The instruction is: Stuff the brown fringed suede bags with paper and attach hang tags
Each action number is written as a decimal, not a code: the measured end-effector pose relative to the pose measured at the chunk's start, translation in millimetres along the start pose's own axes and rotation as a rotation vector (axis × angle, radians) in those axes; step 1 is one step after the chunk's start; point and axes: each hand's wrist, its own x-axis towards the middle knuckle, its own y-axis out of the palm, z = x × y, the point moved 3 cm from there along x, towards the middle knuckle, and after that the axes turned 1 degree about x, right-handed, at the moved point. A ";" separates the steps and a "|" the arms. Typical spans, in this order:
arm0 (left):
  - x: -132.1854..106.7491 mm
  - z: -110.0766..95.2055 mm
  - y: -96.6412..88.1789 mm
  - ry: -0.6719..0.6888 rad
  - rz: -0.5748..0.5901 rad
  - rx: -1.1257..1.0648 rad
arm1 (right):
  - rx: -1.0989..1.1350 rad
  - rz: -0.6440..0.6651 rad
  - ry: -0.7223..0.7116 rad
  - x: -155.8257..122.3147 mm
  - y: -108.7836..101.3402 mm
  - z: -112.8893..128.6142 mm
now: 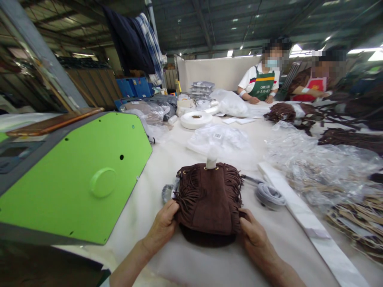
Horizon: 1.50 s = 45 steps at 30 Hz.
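Head camera looks forward-down (from close) across the table (161, 167).

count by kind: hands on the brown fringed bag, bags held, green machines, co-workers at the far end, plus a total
hands: 2, left hand and right hand
bag: 1
green machine: 1
co-workers: 2
total: 6

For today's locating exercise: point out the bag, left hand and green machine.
bag (209, 203), head view, middle of its front.
left hand (163, 227), head view, back of hand.
green machine (101, 183), head view, round boss on side.
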 end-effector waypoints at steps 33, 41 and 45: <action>-1.9 -62.2 23.9 0.966 0.074 0.490 | -0.103 -0.093 -0.001 -2.3 0.8 2.8; -10.8 -61.9 31.0 0.893 0.045 0.535 | -0.491 -0.098 -0.387 6.2 1.3 63.4; -18.0 -59.1 26.6 0.859 0.038 0.561 | -0.743 -0.028 -0.453 6.3 34.3 46.2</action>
